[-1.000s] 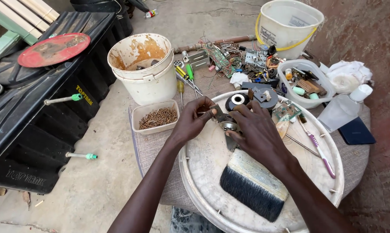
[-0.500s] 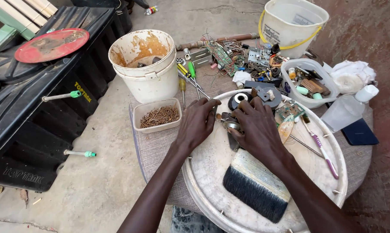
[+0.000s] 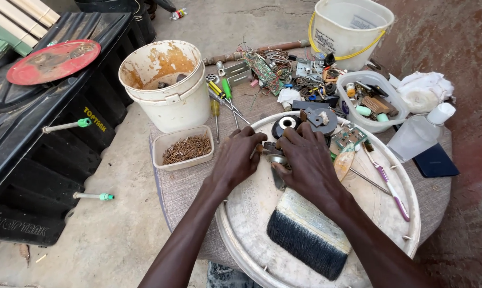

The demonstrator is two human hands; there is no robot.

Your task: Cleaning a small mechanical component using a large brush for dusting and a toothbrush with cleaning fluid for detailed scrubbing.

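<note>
Both my hands rest close together on a round white tray [image 3: 390,224], gripping a small metal part [image 3: 275,159] between them. My left hand [image 3: 238,157] holds its left side and my right hand [image 3: 305,160] covers its right side, so most of the part is hidden. Just beyond my fingers lie a black round motor piece [image 3: 287,124] and a grey motor housing [image 3: 320,120]. A wide black-bristled paintbrush [image 3: 307,234] lies on the tray under my right forearm.
A stained white bucket [image 3: 166,88] and a small tub of rusty nails [image 3: 183,148] sit at left. Screwdrivers [image 3: 222,98], circuit boards [image 3: 262,66], a clear parts tub [image 3: 372,101], a toothbrush [image 3: 388,184], a plastic bottle [image 3: 420,133] and a black tank [image 3: 43,133] surround the tray.
My hands have stayed on the small metal part with slight finger shifts. The view has moved a little closer and lower over the tray.
</note>
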